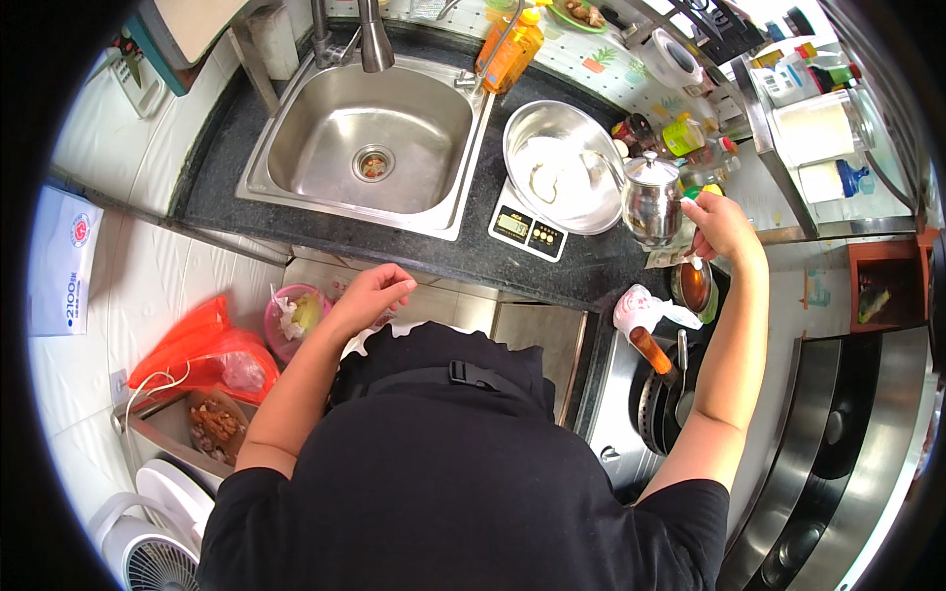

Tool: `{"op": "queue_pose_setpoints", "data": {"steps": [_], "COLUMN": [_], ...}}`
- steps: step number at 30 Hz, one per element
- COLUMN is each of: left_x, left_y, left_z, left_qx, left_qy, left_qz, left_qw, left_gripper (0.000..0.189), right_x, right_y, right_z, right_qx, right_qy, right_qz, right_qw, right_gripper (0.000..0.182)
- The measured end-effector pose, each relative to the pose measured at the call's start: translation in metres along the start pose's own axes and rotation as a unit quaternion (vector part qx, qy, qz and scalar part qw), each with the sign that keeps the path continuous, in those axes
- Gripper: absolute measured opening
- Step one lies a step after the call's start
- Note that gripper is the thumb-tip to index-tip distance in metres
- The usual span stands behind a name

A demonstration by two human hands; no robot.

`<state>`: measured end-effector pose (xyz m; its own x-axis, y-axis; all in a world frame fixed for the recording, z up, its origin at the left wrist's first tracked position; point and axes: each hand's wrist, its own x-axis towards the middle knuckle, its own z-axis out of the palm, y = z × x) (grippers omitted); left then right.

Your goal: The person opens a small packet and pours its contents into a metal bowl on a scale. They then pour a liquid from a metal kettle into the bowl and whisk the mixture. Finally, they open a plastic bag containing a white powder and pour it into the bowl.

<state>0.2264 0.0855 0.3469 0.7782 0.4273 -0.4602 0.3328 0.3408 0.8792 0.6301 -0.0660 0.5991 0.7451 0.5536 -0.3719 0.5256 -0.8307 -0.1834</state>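
Note:
My right hand [723, 227] is at the right side of a lidded stainless steel pot [650, 210], fingers curled close to its wall. Whether they grip a handle or some small thing there is hidden. Directly left of the pot, a wide stainless steel bowl [521, 133] rests on a white and black ACA kitchen scale [526, 229]. White matter [565, 173] with a yellowish streak lies in the bowl. My left hand [377, 292] hangs in front of the counter edge, loosely curled with nothing in it.
A steel sink [362, 122] is set into the dark counter [443, 255]. Bottles [684, 137] line the back right. Below my right hand are a vessel of amber liquid [693, 287] and a wooden-handled pan [652, 351] on the stove. A pink bin [284, 347] stands lower left.

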Motion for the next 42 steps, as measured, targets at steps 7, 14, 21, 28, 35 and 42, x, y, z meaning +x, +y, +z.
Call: {"op": "queue_pose_setpoints", "data": {"steps": [7,14,21,28,35,42], "left_x": [-0.002,0.003,0.011,0.013,0.006,0.004], "left_y": [0.002,0.002,-0.001,-0.003,0.001,-0.003], "left_z": [-0.004,-0.003,0.002,0.001,0.0,-0.003], "left_qx": [-0.002,0.007,0.025,0.019,0.014,0.006], "left_qy": [0.007,-0.002,-0.011,-0.018,-0.006,0.001], "left_qz": [0.001,0.003,-0.004,0.006,-0.017,-0.009], "left_qw": [1.0,1.0,1.0,1.0,1.0,1.0], "left_gripper": [0.022,0.022,0.022,0.022,0.022,0.021], "right_x": [-0.003,-0.015,-0.03,-0.026,-0.01,0.001], "right_y": [0.011,0.017,0.007,-0.004,-0.002,0.002], "right_z": [-0.004,-0.006,-0.001,0.0,-0.007,-0.012], "right_qx": [-0.036,-0.025,-0.009,-0.023,-0.016,-0.061], "right_qy": [0.015,-0.007,-0.022,-0.011,0.007,0.027], "right_qz": [0.01,0.016,-0.001,-0.02,-0.006,0.011], "right_qw": [0.999,1.0,1.0,0.999,1.0,0.998], "right_gripper": [0.028,0.027,0.026,0.028,0.028,0.028]}}
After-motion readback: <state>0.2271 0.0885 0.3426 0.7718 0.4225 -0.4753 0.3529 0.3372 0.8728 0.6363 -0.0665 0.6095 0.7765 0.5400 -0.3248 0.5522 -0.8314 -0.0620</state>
